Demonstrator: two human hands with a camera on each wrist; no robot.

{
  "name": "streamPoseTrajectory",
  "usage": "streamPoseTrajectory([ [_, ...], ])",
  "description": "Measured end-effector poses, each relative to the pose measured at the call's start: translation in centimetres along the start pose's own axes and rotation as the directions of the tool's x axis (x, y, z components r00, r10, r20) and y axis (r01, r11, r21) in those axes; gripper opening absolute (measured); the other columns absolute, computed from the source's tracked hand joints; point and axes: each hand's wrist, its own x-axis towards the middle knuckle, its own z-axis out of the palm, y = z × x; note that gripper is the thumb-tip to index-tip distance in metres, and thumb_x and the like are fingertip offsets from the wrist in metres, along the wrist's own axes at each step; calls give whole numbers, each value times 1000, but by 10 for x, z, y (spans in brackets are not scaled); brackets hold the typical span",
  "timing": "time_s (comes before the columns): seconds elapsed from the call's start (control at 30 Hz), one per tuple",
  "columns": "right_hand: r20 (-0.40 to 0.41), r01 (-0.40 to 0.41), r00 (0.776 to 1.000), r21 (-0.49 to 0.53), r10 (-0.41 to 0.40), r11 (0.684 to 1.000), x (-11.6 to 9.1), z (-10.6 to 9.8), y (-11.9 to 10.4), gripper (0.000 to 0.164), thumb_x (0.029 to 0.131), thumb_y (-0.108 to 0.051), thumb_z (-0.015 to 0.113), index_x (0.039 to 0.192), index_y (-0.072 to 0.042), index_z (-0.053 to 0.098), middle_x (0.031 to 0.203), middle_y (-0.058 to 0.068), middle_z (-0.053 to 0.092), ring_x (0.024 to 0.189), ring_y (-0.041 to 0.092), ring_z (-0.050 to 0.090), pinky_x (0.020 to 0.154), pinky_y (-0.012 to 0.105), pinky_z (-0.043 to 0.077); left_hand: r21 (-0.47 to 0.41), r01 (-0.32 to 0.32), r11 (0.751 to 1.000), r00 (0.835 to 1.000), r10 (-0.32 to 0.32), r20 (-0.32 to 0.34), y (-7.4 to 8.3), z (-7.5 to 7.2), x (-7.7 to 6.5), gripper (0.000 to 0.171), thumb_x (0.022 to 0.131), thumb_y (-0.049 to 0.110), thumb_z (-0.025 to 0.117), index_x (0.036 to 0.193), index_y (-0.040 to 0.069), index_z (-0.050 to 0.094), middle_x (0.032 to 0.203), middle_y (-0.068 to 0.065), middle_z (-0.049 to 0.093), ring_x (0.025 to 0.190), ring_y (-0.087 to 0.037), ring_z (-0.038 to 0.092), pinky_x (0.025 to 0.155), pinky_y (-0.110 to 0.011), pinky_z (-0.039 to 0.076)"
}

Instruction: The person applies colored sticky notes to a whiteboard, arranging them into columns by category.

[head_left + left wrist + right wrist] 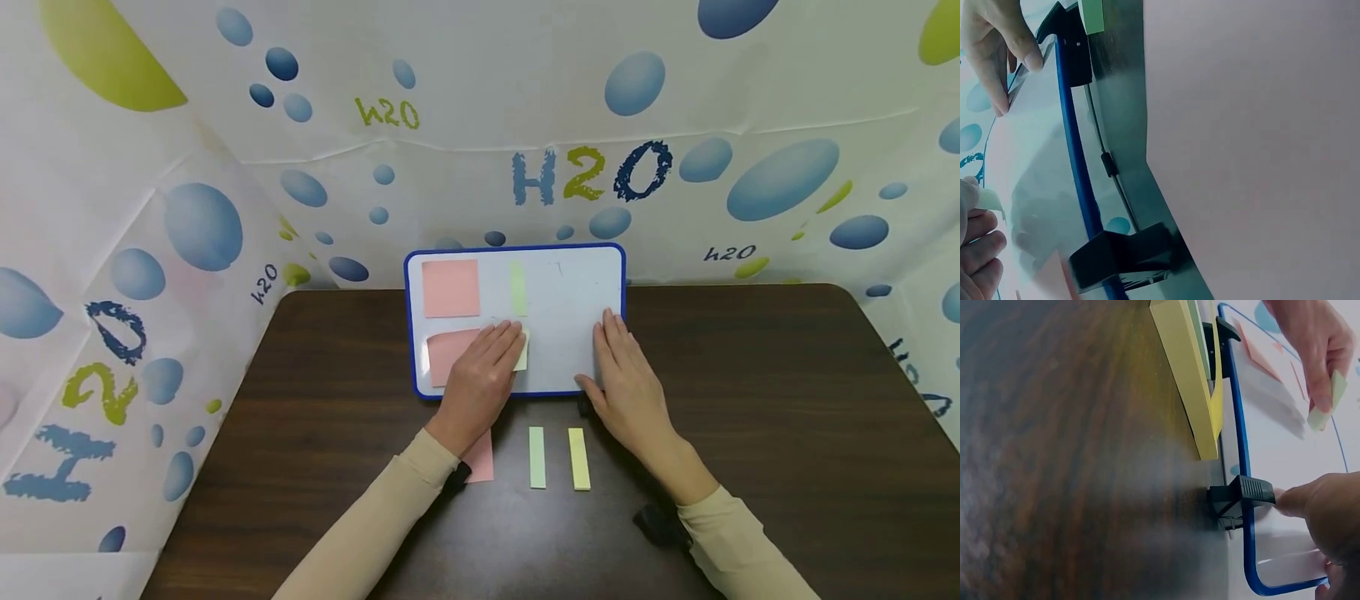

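My left hand (483, 375) pinches a pale green sticky strip (1329, 403) between thumb and fingers, over the lower half of a blue-framed whiteboard (566, 333). In the head view the fingers hide part of that strip. Pink square notes (450, 287) are on the board's left side, the lower one partly covered by the hand. Another green strip (518, 289) is stuck near the top. My right hand (633, 387) rests its straight fingers along the board's right edge, the thumb (1291, 501) beside a black foot clip (1250, 490) at the lower edge.
On the dark wooden table (750, 375), a green strip pad (537, 457) and a yellow strip pad (579, 458) lie before the board. A pink pad (482, 461) sits partly under the left wrist. A printed cloth (450, 200) hangs behind.
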Motion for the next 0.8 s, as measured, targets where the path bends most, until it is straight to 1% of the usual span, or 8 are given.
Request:
streamPoseTrajectory([
  [0.4,36,6,999,-9,-6,1000,0,-1,1,81,89,-21,79,151,11,38,166,27,24,154,41,28,124,54,32,-5,21,1000,1000,-21,2,-1,4,2,34,91,3,74,125,1,72,131,-14,71,123,-26,68,111,-38,51],
  [0.63,41,11,999,-18,-10,1000,1,-1,0,81,90,-21,79,151,12,38,165,27,25,153,42,29,122,55,34,61,-7,998,1000,6,5,-1,4,3,29,93,5,71,122,3,74,128,-11,72,122,-25,69,113,-40,50],
  [0.8,49,14,999,-30,-12,999,0,-1,0,81,90,-21,78,151,13,37,165,28,24,153,42,29,122,56,34,91,-11,996,1000,10,13,0,4,3,27,95,5,69,121,4,75,127,-11,73,121,-25,69,113,-42,50],
])
